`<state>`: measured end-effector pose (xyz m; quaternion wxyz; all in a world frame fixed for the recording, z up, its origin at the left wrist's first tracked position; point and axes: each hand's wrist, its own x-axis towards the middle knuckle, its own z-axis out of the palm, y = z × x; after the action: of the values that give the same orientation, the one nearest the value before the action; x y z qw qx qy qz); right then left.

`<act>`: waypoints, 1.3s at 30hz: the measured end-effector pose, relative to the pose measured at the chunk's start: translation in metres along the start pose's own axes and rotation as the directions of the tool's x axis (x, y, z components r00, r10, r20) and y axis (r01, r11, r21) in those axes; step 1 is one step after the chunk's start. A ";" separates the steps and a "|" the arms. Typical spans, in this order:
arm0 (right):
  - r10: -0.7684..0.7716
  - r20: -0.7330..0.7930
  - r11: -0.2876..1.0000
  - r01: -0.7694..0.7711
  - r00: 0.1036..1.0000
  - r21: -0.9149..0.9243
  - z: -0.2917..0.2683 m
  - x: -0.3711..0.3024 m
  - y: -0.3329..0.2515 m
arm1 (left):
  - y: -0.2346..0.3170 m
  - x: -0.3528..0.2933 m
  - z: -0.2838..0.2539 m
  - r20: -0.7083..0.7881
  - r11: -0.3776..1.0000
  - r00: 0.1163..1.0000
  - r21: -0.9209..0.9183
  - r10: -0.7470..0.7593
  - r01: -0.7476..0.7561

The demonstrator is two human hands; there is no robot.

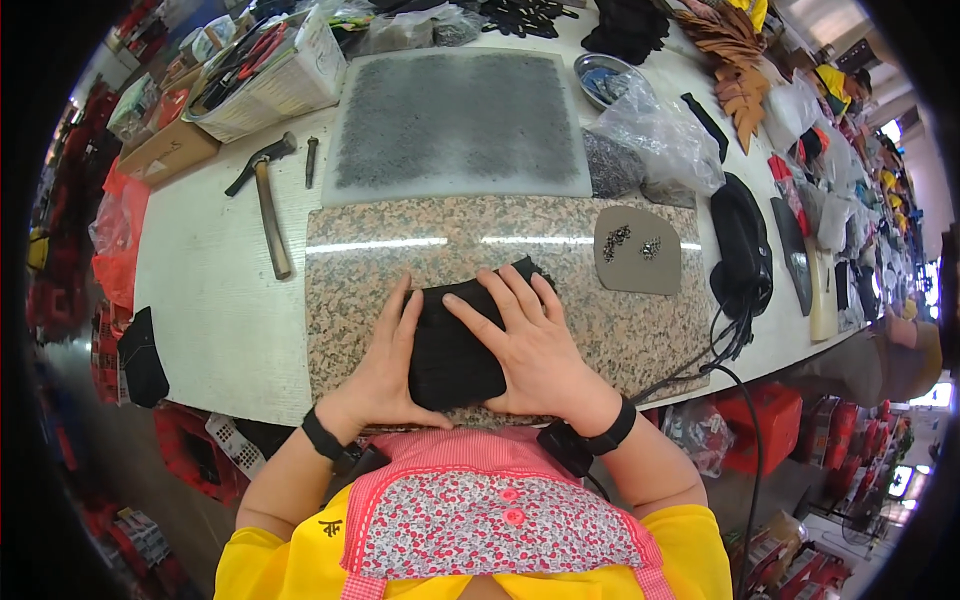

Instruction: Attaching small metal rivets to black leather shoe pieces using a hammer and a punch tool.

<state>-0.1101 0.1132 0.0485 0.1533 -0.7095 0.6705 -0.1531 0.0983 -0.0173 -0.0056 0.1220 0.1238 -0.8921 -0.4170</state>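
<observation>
A stack of black fabric or leather pieces [455, 350] lies on the speckled granite slab [370, 270], close to its front edge. Along the stack's left side rests my left hand [385, 365], fingers stretched out and thumb at the near edge. My right hand [535, 350] spreads its fingers over the top and right side of the stack. Neither hand is closed round it. Right of the stack, a grey-brown rounded board [637, 275] carries two small heaps of shiny metal bits [650, 248].
A hammer [268, 210] and a metal punch [312, 163] lie on the left. Behind the slab is a worn grey mat [460, 125]. A box of tools [270, 80] stands back left; a metal bowl [605, 75], plastic bags [665, 135] and a black pouch [740, 245] sit right.
</observation>
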 end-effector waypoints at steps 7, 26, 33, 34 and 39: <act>0.168 -0.423 0.800 0.128 0.891 0.587 0.013 -0.002 0.072 | 0.002 -0.002 0.004 -0.033 0.998 0.999 0.061 -0.009 0.011; -0.056 -0.122 0.854 0.111 0.991 0.509 0.019 -0.022 0.066 | -0.009 0.029 0.005 -0.161 0.995 0.987 0.089 -0.023 0.038; -0.209 -0.029 0.953 0.211 0.977 0.218 0.001 -0.026 0.068 | -0.018 0.029 0.008 -0.141 0.999 0.990 0.029 -0.017 0.021; -0.222 -0.068 0.948 0.231 0.973 0.217 0.003 -0.024 0.070 | -0.017 0.028 0.006 -0.132 0.999 0.991 0.033 -0.013 0.018; -0.173 -0.219 0.962 0.212 0.960 0.170 0.008 -0.014 0.086 | -0.013 0.032 0.002 0.009 0.996 1.000 0.086 -0.030 0.029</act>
<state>-0.1852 0.1224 0.0044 0.1363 -0.7344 0.5921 -0.3025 0.0696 -0.0344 -0.0136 0.1058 0.1400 -0.9079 -0.3806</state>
